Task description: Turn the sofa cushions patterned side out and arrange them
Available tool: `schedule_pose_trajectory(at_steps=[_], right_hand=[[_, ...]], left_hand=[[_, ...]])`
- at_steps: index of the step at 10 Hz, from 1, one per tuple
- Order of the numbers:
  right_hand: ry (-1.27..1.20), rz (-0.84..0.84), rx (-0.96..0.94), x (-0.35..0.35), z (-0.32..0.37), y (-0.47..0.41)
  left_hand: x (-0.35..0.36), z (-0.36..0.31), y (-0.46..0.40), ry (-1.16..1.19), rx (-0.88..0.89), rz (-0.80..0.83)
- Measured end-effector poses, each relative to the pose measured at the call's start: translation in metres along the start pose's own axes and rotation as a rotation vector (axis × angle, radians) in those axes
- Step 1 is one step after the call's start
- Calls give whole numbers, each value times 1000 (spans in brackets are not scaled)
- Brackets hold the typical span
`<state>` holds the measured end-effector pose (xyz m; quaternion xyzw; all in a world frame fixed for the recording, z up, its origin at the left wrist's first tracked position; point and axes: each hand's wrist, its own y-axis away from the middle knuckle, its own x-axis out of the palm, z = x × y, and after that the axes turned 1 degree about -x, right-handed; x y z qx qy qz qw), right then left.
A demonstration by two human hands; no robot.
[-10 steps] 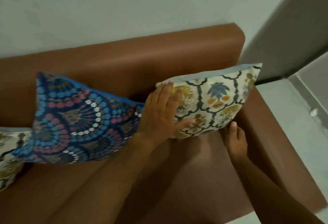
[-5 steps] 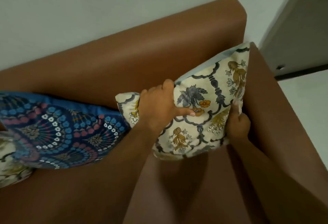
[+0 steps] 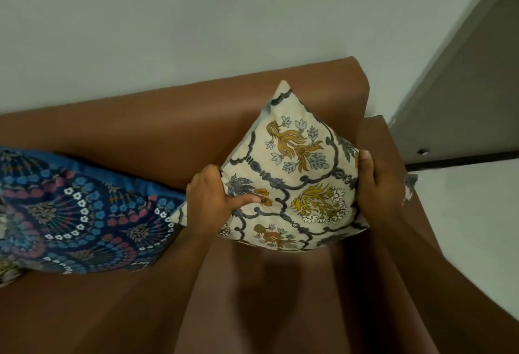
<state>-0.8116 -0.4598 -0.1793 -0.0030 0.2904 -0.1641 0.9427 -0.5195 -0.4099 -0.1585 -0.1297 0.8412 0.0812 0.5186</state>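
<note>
A cream cushion (image 3: 297, 174) with yellow flowers and grey scrollwork stands on one corner at the right end of the brown sofa (image 3: 174, 129), patterned face toward me. My left hand (image 3: 213, 199) grips its left edge, thumb pressed on the front. My right hand (image 3: 376, 182) holds its right edge beside the armrest. To the left, a dark blue cushion (image 3: 78, 213) with red and blue fan motifs leans on the backrest, pattern showing. Its right corner touches the cream cushion's left corner.
The sofa armrest (image 3: 393, 151) runs along the right, with pale floor (image 3: 471, 213) beyond it. A grey door (image 3: 463, 87) stands at the upper right. A white wall (image 3: 196, 22) backs the sofa. Part of another patterned cushion (image 3: 5, 275) shows at the far left edge.
The cream cushion has been lifted from lying along the backrest and turned up onto a corner. Both hands moved from resting against it to gripping its two sides.
</note>
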Motion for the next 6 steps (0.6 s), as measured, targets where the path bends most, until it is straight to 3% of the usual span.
schedule_pose_trajectory(at_steps=[3,6], right_hand=[[-1,32,108,-7,-4,17],[272,-36,-3,-29,-17,13]], left_hand=[[-4,-11,-14,-39,148,-77],[-35,1,11,-171,52,64]])
